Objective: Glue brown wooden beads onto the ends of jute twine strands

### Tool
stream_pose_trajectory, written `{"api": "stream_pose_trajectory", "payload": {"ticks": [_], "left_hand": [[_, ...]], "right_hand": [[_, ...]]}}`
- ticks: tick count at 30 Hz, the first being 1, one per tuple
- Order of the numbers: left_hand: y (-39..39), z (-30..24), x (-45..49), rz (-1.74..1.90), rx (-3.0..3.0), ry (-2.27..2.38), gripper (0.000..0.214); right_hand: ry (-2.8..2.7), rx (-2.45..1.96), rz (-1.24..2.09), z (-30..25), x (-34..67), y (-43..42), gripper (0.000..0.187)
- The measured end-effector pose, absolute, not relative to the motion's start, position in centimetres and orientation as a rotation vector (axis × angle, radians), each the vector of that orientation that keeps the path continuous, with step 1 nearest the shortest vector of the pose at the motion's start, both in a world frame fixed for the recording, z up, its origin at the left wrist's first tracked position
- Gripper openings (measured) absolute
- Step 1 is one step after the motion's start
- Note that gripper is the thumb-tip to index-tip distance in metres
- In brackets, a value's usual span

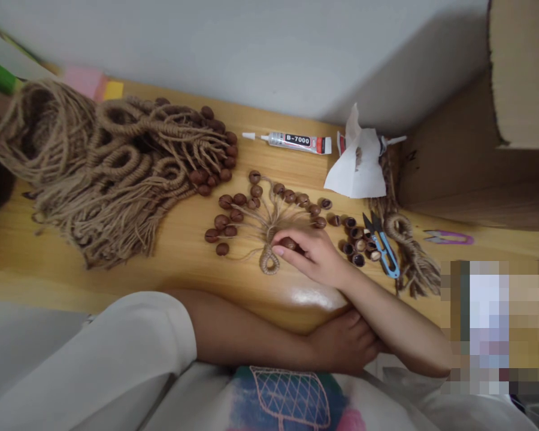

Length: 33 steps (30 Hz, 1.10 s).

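Observation:
My right hand (312, 251) is closed around a round brown nut (288, 243), its fingers curled beside a twine tassel. The tassel's wrapped loop (269, 261) lies near my fingertips. Thin twine strands (275, 209) fan out from it toward several brown nuts (224, 221) with slits in their shells. Below my right forearm, my left hand (348, 342) rests at the table's front edge. Its fingers are curled in and partly covered by that forearm; anything inside them is hidden. Several opened nut shells (358, 260) lie right of my right hand, beside blue thread snips (384, 248).
Finished-looking twine tassels (130, 155) are heaped at the left. A B-7000 glue tube (296, 142) lies toward the wall, near crumpled white paper (357, 167). Purple snips (451, 237) and another twine tassel (408, 251) lie at right, before a cardboard box (453, 161).

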<state>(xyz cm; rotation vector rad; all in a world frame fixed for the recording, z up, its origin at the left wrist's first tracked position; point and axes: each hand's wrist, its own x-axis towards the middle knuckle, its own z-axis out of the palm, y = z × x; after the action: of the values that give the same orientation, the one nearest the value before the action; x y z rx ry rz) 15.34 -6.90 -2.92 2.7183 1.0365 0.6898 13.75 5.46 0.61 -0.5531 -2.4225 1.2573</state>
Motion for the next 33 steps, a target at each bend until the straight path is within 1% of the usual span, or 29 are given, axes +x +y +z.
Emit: {"api": "stream_pose_trajectory", "payload": {"ticks": [17, 26, 30, 33], "left_hand": [[-6.94, -3.05, 15.38, 0.755, 2.706, 1.059, 0.027], [-6.74, -2.62, 15.03, 0.599, 2.742, 1.001, 0.032], [-6.84, -2.88, 15.2, 0.72, 2.73, 1.057, 0.029], [-6.9, -2.97, 15.29, 0.689, 2.732, 1.037, 0.029]], "right_hand": [[-2.444, -0.551, 1.242, 0.67, 13.78, 5.48, 0.017], [-2.438, -0.56, 1.235, 0.6, 13.76, 5.43, 0.017], [-2.426, -0.587, 1.257, 0.56, 13.77, 5.35, 0.016], [-2.418, -0.587, 1.273, 0.58, 13.79, 5.35, 0.016]]}}
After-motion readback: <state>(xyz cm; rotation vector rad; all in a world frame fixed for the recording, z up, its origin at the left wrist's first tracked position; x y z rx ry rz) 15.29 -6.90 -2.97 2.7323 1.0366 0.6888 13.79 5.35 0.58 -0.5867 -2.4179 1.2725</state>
